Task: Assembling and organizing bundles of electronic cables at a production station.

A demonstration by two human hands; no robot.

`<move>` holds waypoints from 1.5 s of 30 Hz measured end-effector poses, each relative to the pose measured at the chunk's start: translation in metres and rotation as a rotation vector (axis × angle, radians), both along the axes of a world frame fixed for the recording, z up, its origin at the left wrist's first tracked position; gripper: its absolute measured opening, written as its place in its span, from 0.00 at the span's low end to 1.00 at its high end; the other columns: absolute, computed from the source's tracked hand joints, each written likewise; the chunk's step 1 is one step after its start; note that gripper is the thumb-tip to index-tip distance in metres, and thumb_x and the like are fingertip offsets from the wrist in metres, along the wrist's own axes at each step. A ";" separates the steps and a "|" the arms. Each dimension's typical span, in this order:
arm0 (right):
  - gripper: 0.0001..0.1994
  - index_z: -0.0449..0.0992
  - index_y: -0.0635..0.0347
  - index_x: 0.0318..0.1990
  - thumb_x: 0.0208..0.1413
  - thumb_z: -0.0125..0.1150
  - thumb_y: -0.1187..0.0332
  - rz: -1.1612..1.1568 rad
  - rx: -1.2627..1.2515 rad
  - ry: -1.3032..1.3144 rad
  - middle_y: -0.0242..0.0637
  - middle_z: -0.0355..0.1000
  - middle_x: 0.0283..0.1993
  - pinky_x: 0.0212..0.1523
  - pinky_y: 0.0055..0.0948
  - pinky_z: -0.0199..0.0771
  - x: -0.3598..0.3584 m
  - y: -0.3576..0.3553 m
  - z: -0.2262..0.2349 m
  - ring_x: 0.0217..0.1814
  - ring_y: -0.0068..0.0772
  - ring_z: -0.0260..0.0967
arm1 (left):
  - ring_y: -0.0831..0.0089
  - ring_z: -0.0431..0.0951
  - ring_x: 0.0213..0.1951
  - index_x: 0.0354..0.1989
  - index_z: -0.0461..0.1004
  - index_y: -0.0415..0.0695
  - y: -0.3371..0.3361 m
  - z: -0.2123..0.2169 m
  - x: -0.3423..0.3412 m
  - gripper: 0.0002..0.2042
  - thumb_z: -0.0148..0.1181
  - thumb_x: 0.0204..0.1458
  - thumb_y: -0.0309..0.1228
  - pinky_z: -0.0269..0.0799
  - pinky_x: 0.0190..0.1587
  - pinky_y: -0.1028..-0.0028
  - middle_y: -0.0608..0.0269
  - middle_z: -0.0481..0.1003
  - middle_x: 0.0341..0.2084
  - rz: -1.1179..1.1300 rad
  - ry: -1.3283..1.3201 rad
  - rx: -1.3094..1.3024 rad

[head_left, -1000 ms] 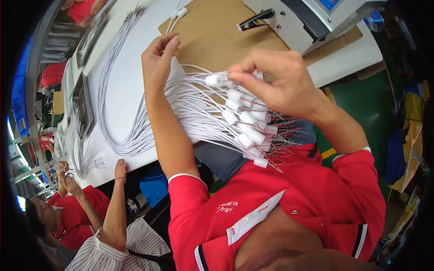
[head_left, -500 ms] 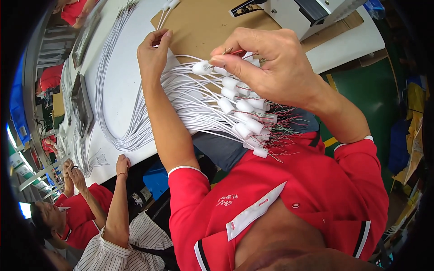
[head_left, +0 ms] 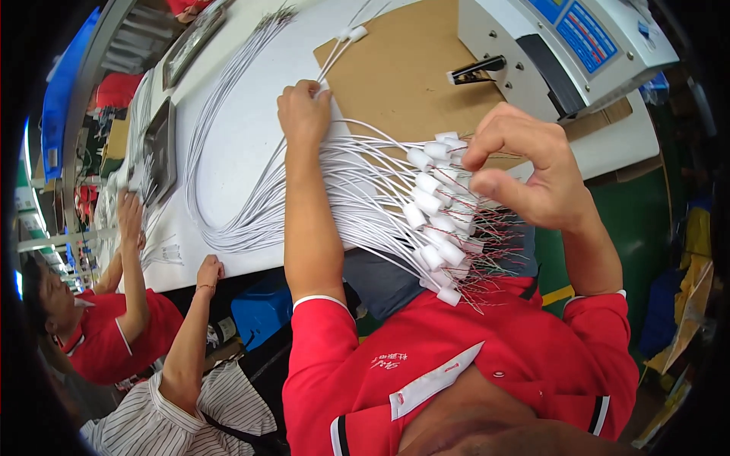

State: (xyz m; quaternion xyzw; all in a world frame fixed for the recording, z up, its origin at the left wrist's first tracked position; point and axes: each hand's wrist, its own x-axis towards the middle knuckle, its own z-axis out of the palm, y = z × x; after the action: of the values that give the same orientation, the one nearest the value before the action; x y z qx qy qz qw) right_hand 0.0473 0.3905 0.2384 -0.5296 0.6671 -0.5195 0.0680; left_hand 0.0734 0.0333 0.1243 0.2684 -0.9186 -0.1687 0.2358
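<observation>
My left hand point(head_left: 304, 114) is closed on a few thin white cables point(head_left: 332, 59), which run from its fingers up to small white sleeves point(head_left: 354, 33). My right hand point(head_left: 532, 163) hovers over the far end of a big bundle of white cables point(head_left: 342, 178), thumb and forefinger parted, with nothing visible held between them. Beneath it sit several white cylindrical sleeves point(head_left: 427, 201) on the cables. Twisted bare-ended wires point(head_left: 487, 262), red, green and pale, stick out of them toward my lap.
A brown cardboard sheet point(head_left: 403, 68) covers part of the white table point(head_left: 236, 144). At the back right stands a white machine point(head_left: 525, 61) with a black projecting part point(head_left: 479, 70). Metal trays point(head_left: 160, 144) lie at left, near a co-worker in red point(head_left: 137, 334) and a striped sleeve point(head_left: 190, 410).
My right hand has moved away from the wire it pinched, and its fingers have parted. The left hand now grips the sleeved cables. The view has shifted, and the co-worker's hands have moved.
</observation>
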 end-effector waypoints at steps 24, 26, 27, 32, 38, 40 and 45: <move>0.12 0.77 0.67 0.54 0.69 0.58 0.70 -0.261 0.161 -0.277 0.34 0.76 0.48 0.53 0.22 0.69 -0.032 -0.032 -0.028 0.49 0.20 0.71 | 0.57 0.81 0.31 0.49 0.75 0.43 0.056 0.033 0.000 0.18 0.66 0.48 0.23 0.78 0.35 0.61 0.54 0.78 0.37 -0.236 0.570 -0.213; 0.14 0.76 0.67 0.56 0.70 0.58 0.68 -0.309 0.081 -0.410 0.34 0.77 0.49 0.53 0.21 0.70 -0.037 -0.044 -0.024 0.50 0.19 0.71 | 0.53 0.81 0.32 0.51 0.73 0.43 0.065 0.038 0.006 0.20 0.66 0.46 0.24 0.79 0.34 0.60 0.53 0.77 0.37 -0.366 0.614 -0.204; 0.14 0.76 0.67 0.57 0.70 0.58 0.68 -0.334 0.042 -0.477 0.35 0.77 0.50 0.54 0.21 0.71 -0.038 -0.049 -0.024 0.50 0.19 0.71 | 0.53 0.81 0.32 0.51 0.73 0.43 0.071 0.039 0.011 0.20 0.66 0.46 0.24 0.79 0.34 0.60 0.53 0.77 0.37 -0.354 0.612 -0.208; 0.14 0.77 0.67 0.56 0.70 0.58 0.66 -0.310 -0.202 -0.588 0.35 0.78 0.48 0.52 0.20 0.72 -0.057 -0.048 -0.039 0.48 0.18 0.72 | 0.60 0.81 0.32 0.55 0.74 0.45 0.097 0.043 0.014 0.26 0.71 0.45 0.28 0.79 0.33 0.64 0.57 0.77 0.37 -0.582 0.646 -0.264; 0.10 0.81 0.66 0.47 0.69 0.59 0.67 -0.340 0.101 -0.304 0.33 0.78 0.39 0.43 0.22 0.76 -0.033 -0.056 -0.023 0.38 0.21 0.74 | 0.57 0.80 0.35 0.62 0.71 0.41 0.107 0.039 0.013 0.33 0.75 0.47 0.38 0.78 0.34 0.63 0.53 0.77 0.37 -0.766 0.644 -0.240; 0.09 0.79 0.67 0.47 0.67 0.62 0.70 -0.224 0.000 -0.514 0.33 0.79 0.39 0.44 0.22 0.78 -0.036 -0.060 -0.038 0.38 0.22 0.76 | 0.61 0.79 0.32 0.61 0.74 0.40 0.108 0.038 0.014 0.29 0.74 0.47 0.30 0.77 0.32 0.64 0.55 0.78 0.35 -0.776 0.584 -0.250; 0.11 0.77 0.68 0.50 0.62 0.66 0.75 -0.207 -0.189 -0.622 0.34 0.79 0.41 0.49 0.22 0.79 -0.037 -0.050 -0.045 0.46 0.24 0.78 | 0.68 0.75 0.23 0.59 0.76 0.39 0.115 0.032 0.014 0.25 0.73 0.51 0.29 0.73 0.25 0.69 0.58 0.78 0.32 -0.741 0.549 -0.215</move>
State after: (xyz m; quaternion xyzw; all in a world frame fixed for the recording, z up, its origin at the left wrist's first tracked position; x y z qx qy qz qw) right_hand 0.0107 0.3403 0.1932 -0.2791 0.6136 -0.7198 0.1658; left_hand 0.0874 0.1480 0.1565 -0.1580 -0.8685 -0.2101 0.4201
